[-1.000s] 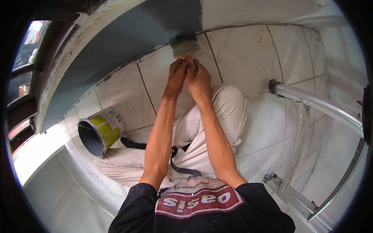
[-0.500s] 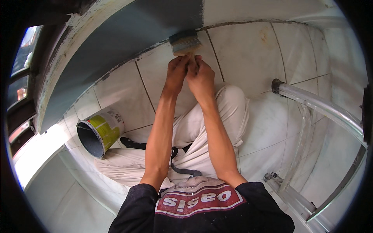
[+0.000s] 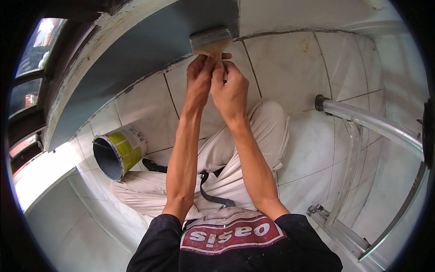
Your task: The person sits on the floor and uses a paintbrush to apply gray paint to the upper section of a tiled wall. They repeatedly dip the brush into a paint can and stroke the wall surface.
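Note:
Both my hands grip the handle of a wide paintbrush [image 3: 211, 41] in front of me. My left hand [image 3: 199, 77] is closed around the handle's left side, just below the metal band. Beside it, my right hand [image 3: 230, 88] is closed on the lower part of the handle. The brush head lies against the dark grey painted wall [image 3: 149, 54], close above the tiled floor, near the paint's straight right edge. The bristle tips are hard to make out against the grey. To the left stands a paint bucket [image 3: 118, 153], its dark mouth tipped toward the left in view.
White marbled floor tiles [image 3: 290, 68] with dark joints surround my crossed legs [image 3: 149, 192]. An aluminium ladder [image 3: 369, 118] stands at the right, its black foot on the tiles. Past the grey wall at far left is a dark-framed window [image 3: 29, 93]. Unpainted pale wall [image 3: 308, 16] continues rightward.
Both hands and the brush have moved slightly away from me and to the left, up the grey wall. The view has shifted a little. The grip stays on the handle.

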A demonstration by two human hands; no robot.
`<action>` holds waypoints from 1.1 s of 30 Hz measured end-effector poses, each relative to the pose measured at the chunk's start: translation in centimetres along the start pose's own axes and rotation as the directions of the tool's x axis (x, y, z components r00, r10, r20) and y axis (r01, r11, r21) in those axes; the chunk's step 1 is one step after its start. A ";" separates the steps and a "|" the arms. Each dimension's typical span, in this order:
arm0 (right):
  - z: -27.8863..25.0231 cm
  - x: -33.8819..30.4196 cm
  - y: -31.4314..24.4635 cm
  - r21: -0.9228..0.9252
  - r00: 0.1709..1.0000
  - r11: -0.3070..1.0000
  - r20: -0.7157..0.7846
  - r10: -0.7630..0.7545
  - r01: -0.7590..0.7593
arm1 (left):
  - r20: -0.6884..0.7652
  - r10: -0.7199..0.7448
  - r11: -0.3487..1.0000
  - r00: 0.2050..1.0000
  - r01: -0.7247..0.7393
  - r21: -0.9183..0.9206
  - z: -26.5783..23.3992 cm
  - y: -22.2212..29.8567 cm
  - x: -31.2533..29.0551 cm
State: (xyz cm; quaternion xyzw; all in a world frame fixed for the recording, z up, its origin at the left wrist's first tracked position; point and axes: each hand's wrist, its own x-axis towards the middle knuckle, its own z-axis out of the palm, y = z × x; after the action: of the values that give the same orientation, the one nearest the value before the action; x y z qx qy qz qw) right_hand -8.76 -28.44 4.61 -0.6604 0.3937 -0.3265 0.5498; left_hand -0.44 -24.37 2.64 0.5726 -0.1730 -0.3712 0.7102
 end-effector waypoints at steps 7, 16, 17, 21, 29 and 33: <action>-1.1 -0.7 -5.3 0.052 0.991 0.991 -0.043 -0.125 0.127 | 0.038 0.098 0.995 0.994 -0.098 -0.006 1.5 5.4 -0.8; -3.2 -2.0 -8.9 0.055 0.974 0.973 -0.062 -0.220 0.223 | 0.078 0.212 0.977 0.974 -0.212 0.001 3.5 9.3 -2.9; -3.6 -2.5 -8.7 0.060 0.973 0.972 -0.062 -0.222 0.226 | 0.082 0.226 0.974 0.971 -0.225 -0.016 3.8 9.0 -3.4; -4.2 -2.8 -6.6 0.174 0.974 0.959 -0.065 -0.217 0.226 | 0.138 0.265 0.963 0.954 -0.269 0.015 4.3 8.3 -4.0; -4.2 0.9 -1.4 0.198 0.984 0.964 -0.003 -0.178 0.175 | 0.167 0.216 0.971 0.962 -0.229 0.063 3.9 4.3 -0.4; -3.2 1.6 1.6 0.255 0.990 0.960 0.047 -0.132 0.116 | 0.100 0.168 0.980 0.981 -0.177 0.091 2.9 1.6 0.5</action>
State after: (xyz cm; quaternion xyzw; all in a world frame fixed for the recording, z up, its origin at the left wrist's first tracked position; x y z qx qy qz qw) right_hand -10.98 -31.49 3.63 -0.6187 0.2895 -0.3865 0.6197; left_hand -1.57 -26.60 4.86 0.5724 -0.2726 -0.3249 0.7018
